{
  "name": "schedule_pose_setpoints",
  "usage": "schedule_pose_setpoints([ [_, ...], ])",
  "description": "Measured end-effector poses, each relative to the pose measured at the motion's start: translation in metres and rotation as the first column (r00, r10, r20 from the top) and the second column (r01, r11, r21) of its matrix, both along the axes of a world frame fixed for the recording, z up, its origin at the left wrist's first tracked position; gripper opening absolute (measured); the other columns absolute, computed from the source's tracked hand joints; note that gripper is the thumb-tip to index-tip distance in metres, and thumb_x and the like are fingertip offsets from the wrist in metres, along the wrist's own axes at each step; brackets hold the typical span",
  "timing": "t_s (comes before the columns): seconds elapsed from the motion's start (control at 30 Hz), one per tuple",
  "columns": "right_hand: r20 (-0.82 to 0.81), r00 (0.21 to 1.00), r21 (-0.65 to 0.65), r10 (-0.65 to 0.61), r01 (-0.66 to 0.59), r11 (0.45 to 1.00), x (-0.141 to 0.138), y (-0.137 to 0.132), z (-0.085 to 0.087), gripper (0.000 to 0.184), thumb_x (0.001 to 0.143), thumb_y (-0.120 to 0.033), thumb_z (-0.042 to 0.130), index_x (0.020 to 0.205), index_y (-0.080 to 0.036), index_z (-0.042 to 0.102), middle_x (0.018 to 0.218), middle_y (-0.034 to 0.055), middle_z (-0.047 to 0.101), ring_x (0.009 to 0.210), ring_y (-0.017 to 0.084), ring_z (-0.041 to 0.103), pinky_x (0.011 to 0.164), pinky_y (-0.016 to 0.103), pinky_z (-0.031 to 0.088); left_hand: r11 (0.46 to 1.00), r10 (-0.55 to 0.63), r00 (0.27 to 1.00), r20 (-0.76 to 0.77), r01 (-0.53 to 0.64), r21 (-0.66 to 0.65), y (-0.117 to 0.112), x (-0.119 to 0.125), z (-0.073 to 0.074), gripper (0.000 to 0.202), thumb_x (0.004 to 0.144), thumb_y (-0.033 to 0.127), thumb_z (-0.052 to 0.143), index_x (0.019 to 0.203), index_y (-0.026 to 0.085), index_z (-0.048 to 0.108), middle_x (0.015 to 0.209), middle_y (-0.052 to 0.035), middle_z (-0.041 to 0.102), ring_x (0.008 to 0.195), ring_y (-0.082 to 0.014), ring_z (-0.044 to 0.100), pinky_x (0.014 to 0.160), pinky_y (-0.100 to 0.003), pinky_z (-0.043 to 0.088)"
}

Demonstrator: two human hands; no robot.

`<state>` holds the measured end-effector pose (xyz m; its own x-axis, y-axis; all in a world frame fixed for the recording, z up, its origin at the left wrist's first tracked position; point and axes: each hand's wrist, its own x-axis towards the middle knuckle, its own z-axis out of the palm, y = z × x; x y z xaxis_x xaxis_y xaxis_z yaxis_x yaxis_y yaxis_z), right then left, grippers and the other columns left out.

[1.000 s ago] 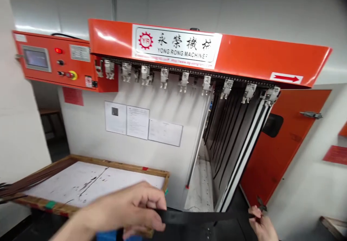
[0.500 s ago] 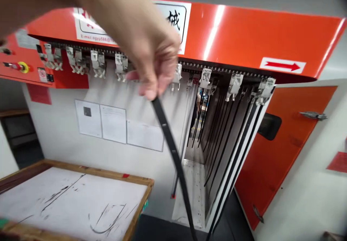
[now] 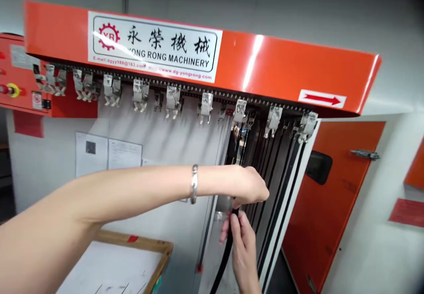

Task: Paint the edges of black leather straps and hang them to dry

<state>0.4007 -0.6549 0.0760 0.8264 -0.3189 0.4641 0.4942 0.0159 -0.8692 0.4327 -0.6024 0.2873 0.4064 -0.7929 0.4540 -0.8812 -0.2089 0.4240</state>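
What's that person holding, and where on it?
Right-hand fingers pinch a flat black strap near its top; whether the left hand grips it too is hidden.

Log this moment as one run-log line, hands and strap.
left hand: over black strap top end | right hand: pinching strap | nearby: steel clips on orange machine, hanging black belts

Left hand (image 3: 253, 186) covered the strap's top end, so any clip contact couldn't be told. Black strap (image 3: 225, 258) ran off the bottom edge at 6 o'clock, right forearm (image 3: 247, 276) too. Wooden tray (image 3: 132, 241) cut off at 7 o'clock, control panel (image 3: 16, 75) at 9 o'clock; posted papers (image 3: 124, 150) unreadable, partly behind the left arm (image 3: 132, 188).
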Motion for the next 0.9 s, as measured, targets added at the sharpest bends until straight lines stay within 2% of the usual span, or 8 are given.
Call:
schedule_pose_setpoints([
  [0.1, 0.059, 0.998, 0.17, -0.002, -0.008, 0.985, 0.026, 0.008, 0.029, 0.046, 0.091, -0.067, 0.05, 0.087, -0.021, 0.056, 0.059, -0.0076, 0.038, 0.044, 0.007, 0.026, 0.039, 0.018, 0.021, 0.994, -0.106, 0.938, 0.331, 0.109, 0.008, 0.014, 0.017, 0.025, 0.035, 0.063, -0.001, 0.076, 0.047, 0.02, 0.053, 0.06, -0.003, 0.062, 0.087, -0.0278, 0.063, 0.096, -0.049, 0.045],
  [0.17, 0.108, 0.993, 0.203, -0.04, 0.017, 0.979, 0.035, -0.002, 0.041, 0.046, 0.089, -0.066, 0.055, 0.086, -0.02, 0.056, 0.06, -0.0084, 0.035, 0.045, 0.006, 0.022, 0.04, 0.017, 0.018, 0.986, 0.014, 0.898, 0.44, 0.059, -0.153, 0.015, 0.03, 0.046, 0.017, 0.086, 0.017, 0.064, 0.07, 0.018, 0.062, 0.082, -0.0076, 0.067, 0.094, -0.0268, 0.06, 0.094, -0.048, 0.044],
  [0.2, 0.133, 0.99, 0.207, -0.056, 0.028, 0.978, 0.038, -0.008, 0.045, 0.045, 0.089, -0.065, 0.056, 0.086, -0.02, 0.056, 0.06, -0.0085, 0.035, 0.045, 0.005, 0.022, 0.04, 0.017, 0.018, 0.97, 0.102, 0.913, 0.395, -0.003, -0.244, 0.011, 0.036, 0.056, 0.02, 0.093, 0.024, 0.057, 0.076, 0.016, 0.062, 0.085, -0.0086, 0.066, 0.091, -0.0257, 0.061, 0.09, -0.047, 0.045],
  [0.27, 0.166, 0.984, 0.21, -0.07, 0.034, 0.977, 0.042, -0.02, 0.051, 0.044, 0.09, -0.063, 0.057, 0.088, -0.019, 0.056, 0.061, -0.0085, 0.036, 0.046, 0.005, 0.022, 0.041, 0.017, 0.018, 0.937, 0.162, 0.979, 0.122, -0.114, -0.329, -0.003, 0.05, 0.072, 0.031, 0.097, 0.036, 0.052, 0.077, 0.014, 0.06, 0.078, -0.0068, 0.062, 0.08, -0.0217, 0.061, 0.083, -0.042, 0.048],
  [0.33, 0.179, 0.981, 0.206, -0.072, 0.034, 0.978, 0.047, -0.029, 0.054, 0.044, 0.09, -0.062, 0.057, 0.087, -0.019, 0.057, 0.061, -0.0084, 0.036, 0.046, 0.004, 0.022, 0.04, 0.017, 0.018, 0.931, 0.028, 0.98, -0.197, -0.097, -0.352, -0.022, 0.061, 0.085, 0.036, 0.096, 0.041, 0.056, 0.073, 0.013, 0.058, 0.07, -0.0034, 0.058, 0.07, -0.0167, 0.059, 0.077, -0.036, 0.049],
  [0.4, 0.185, 0.98, 0.204, -0.078, 0.039, 0.978, 0.053, -0.033, 0.056, 0.044, 0.09, -0.062, 0.058, 0.087, -0.018, 0.058, 0.061, -0.0084, 0.037, 0.046, 0.004, 0.023, 0.04, 0.016, 0.018, 0.914, -0.13, 0.914, -0.385, -0.041, -0.405, -0.038, 0.069, 0.093, 0.036, 0.096, 0.037, 0.056, 0.07, 0.013, 0.056, 0.066, -0.0021, 0.058, 0.064, -0.013, 0.059, 0.073, -0.031, 0.05],
  [0.73, 0.262, 0.959, 0.177, -0.108, 0.062, 0.982, 0.073, -0.053, 0.09, 0.042, 0.088, -0.06, 0.06, 0.085, -0.019, 0.057, 0.06, -0.0087, 0.038, 0.045, 0.004, 0.025, 0.039, 0.016, 0.018, 0.882, -0.181, 0.869, -0.461, -0.064, -0.468, -0.05, 0.078, 0.104, 0.034, 0.096, 0.03, 0.058, 0.067, 0.012, 0.057, 0.059, -0.0027, 0.061, 0.053, -0.0123, 0.059, 0.058, -0.025, 0.046],
  [0.9, 0.271, 0.953, 0.139, -0.137, 0.102, 0.985, 0.079, -0.06, 0.098, 0.041, 0.089, -0.06, 0.058, 0.086, -0.019, 0.057, 0.06, -0.0086, 0.039, 0.044, 0.005, 0.025, 0.039, 0.017, 0.018, 0.884, -0.227, 0.848, -0.479, -0.026, -0.466, -0.041, 0.081, 0.09, 0.029, 0.088, 0.033, 0.069, 0.07, 0.011, 0.062, 0.061, 0.0003, 0.059, 0.058, -0.0095, 0.055, 0.063, -0.023, 0.043],
])
